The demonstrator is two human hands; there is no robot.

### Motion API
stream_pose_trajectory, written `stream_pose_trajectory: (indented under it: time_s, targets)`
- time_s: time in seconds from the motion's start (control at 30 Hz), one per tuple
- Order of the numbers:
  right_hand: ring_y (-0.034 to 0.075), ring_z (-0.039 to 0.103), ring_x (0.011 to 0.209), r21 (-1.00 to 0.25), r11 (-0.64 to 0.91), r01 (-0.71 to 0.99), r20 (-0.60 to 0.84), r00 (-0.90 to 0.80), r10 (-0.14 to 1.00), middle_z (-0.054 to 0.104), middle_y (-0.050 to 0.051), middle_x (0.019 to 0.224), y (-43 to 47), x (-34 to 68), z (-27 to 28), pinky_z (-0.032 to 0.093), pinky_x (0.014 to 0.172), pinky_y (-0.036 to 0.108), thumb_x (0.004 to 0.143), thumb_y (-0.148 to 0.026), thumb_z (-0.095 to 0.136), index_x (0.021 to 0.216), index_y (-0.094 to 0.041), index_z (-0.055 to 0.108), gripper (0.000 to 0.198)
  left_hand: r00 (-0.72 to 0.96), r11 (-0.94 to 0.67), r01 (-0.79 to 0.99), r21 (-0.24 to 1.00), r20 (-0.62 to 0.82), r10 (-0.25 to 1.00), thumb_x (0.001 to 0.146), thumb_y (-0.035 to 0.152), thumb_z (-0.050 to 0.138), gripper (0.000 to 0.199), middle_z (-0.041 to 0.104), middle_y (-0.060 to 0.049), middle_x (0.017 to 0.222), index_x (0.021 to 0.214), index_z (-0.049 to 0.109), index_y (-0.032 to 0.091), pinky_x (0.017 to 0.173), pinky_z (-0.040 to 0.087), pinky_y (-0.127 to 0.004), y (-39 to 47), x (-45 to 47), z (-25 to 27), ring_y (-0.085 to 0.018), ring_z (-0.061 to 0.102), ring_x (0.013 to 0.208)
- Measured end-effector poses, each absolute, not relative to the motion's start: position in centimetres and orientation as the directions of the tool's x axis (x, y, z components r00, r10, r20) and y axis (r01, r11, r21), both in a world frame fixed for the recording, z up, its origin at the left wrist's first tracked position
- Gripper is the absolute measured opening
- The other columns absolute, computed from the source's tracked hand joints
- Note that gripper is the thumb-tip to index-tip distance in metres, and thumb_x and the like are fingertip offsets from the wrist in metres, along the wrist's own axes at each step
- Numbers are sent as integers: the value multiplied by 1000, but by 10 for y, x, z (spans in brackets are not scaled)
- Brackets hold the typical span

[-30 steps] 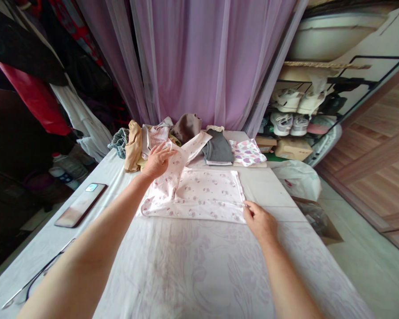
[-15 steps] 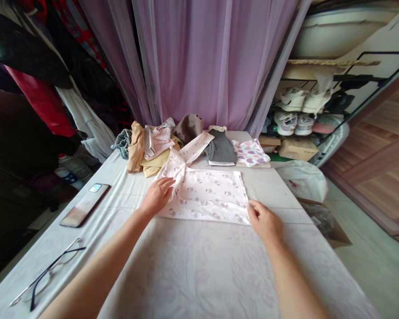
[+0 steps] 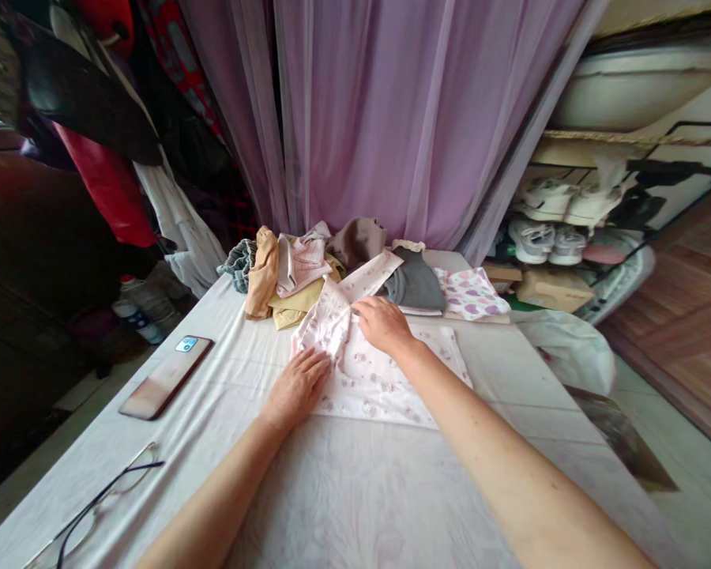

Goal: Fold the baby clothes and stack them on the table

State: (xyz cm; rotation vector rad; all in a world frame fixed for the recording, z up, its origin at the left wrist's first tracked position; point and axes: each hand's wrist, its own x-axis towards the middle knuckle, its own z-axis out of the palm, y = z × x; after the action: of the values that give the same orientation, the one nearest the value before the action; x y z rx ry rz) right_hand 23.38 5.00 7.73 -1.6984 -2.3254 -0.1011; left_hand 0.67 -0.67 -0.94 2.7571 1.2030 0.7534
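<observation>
A pale pink long-sleeved top (image 3: 403, 387) with a small repeated print lies folded over on the table, one sleeve (image 3: 372, 273) stretched toward the back right. My left hand (image 3: 299, 387) rests flat on its lower left part, fingers extended. Across the top's upper edge reaches my right hand (image 3: 384, 324), its fingers bent and closed on the cloth near the base of the sleeve. The fingertips' exact hold is partly hidden. Just behind the top are a folded dark grey garment (image 3: 415, 283) and a folded cloth with purple and pink shapes (image 3: 474, 292).
A heap of clothes, including a tan garment (image 3: 262, 273) and an olive-yellow one (image 3: 296, 304), lies at the back left. A phone (image 3: 167, 378) and eyeglasses (image 3: 103, 498) rest on the table's left side. Purple curtains (image 3: 379, 118) hang behind; a shoe rack (image 3: 569, 209) stands right.
My right hand has left the top's right end and moved left to its upper edge by the sleeve. My left hand stays on the left part, now lower on it. The view has shifted slightly.
</observation>
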Motion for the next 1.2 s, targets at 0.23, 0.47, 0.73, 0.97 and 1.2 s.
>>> stream_pose_trajectory:
  time_s: [0.23, 0.47, 0.73, 0.97, 1.2]
  targets:
    - [26, 33, 139, 114, 463, 879, 173, -477, 862, 44, 9, 150, 129, 172, 97, 33, 103, 42, 94, -15, 40, 124, -28, 64, 41, 648, -714, 688, 130, 335, 684, 95, 16, 47, 34, 67, -7, 129, 126, 63, 18, 110, 43, -45, -15, 8, -9, -25, 54, 128]
    - [28, 28, 141, 284, 580, 764, 75, -620, 781, 58, 14, 136, 153, 184, 91, 25, 106, 43, 87, -13, 50, 104, -15, 73, 29, 638, -681, 704, 205, 240, 732, 93, 13, 47, 39, 65, -5, 131, 129, 59, 20, 105, 47, -33, -34, 20, -8, -18, 59, 119]
    - [23, 61, 91, 255, 539, 803, 164, -585, 794, 73, 13, 90, 147, 213, 116, 30, 89, 36, 84, -25, 52, 92, -14, 73, 24, 595, -645, 731, 221, 258, 762, 92, 22, 50, 41, 52, -4, 146, 132, 57, 23, 117, 33, -43, -35, 22, -11, -23, 42, 138]
    - [25, 59, 92, 321, 373, 871, 196, -446, 873, 73, 15, 93, 159, 206, 100, 26, 88, 38, 92, -30, 52, 104, -13, 67, 26, 501, -547, 810, 212, 236, 833, 91, 31, 51, 56, 37, -10, 157, 146, 43, 19, 119, 27, -48, -36, 22, -10, -29, 30, 146]
    - [28, 53, 101, 293, 227, 929, 280, -310, 909, 70, 16, 100, 163, 206, 86, 27, 92, 41, 93, -26, 47, 108, -13, 63, 26, 363, -383, 906, 183, 131, 922, 92, 54, 45, 70, 41, -15, 154, 147, 41, 11, 118, 26, -51, -36, 26, -9, -33, 33, 143]
